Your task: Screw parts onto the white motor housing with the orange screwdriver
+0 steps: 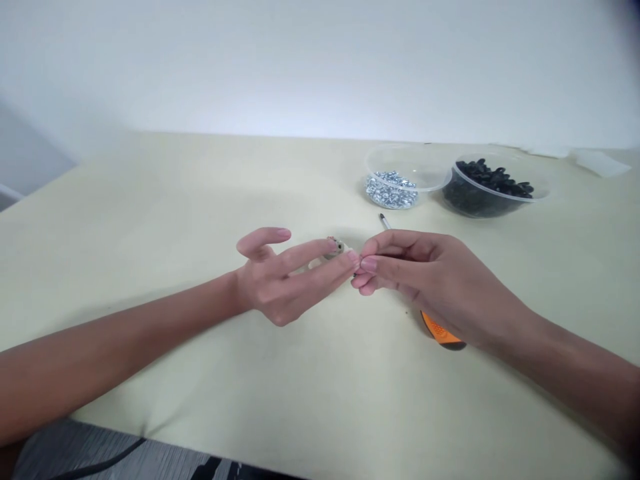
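Observation:
Near the middle of the table, my left hand (290, 277) is closed around a small pale, roundish object (336, 248) with a dark hole, mostly hidden behind the fingers. My right hand (425, 270) meets the left fingertips, its thumb and forefinger pinched on something too small to make out. Under the right hand lies a screwdriver, its orange and black handle (443, 332) showing below the palm and its shaft tip (384, 221) above the fingers.
A clear tub (393, 190) of small silvery pieces stands behind the hands. Right of it is another clear tub (487, 193) of black parts. White paper (600, 163) lies at the back right of the pale table (175, 207). A dark cable (105, 461) runs below the front edge.

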`<state>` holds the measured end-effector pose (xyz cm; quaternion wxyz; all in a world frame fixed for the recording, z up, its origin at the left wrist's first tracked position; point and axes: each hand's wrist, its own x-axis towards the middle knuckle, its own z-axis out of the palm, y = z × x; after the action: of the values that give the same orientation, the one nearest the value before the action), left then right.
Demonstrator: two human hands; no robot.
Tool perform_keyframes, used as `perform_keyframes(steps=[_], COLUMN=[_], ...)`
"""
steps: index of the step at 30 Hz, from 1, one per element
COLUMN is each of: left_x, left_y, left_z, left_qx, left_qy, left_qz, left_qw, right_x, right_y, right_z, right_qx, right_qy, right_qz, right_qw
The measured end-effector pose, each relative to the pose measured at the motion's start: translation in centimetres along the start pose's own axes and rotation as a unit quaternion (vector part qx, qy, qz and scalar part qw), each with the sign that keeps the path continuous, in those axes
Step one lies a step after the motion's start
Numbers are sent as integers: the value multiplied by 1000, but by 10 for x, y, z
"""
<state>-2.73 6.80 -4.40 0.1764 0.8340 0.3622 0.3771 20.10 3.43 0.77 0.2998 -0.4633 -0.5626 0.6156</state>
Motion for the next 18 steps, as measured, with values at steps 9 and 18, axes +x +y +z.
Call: perform_keyframes(steps=[9,18], left_x=[0,-2], left_y=[-8,-6], left_z=[9,8], left_qx=[170,249], left_qy=[118,138], left_qz=[234,308], left_qw=[950,908], right_x=[-3,-4], right_y=[-3,-5], right_z=[-2,0], right_qx=[-18,-21], right_qy=[-4,0], right_qz=[-12,-11], right_qw=[1000,1000])
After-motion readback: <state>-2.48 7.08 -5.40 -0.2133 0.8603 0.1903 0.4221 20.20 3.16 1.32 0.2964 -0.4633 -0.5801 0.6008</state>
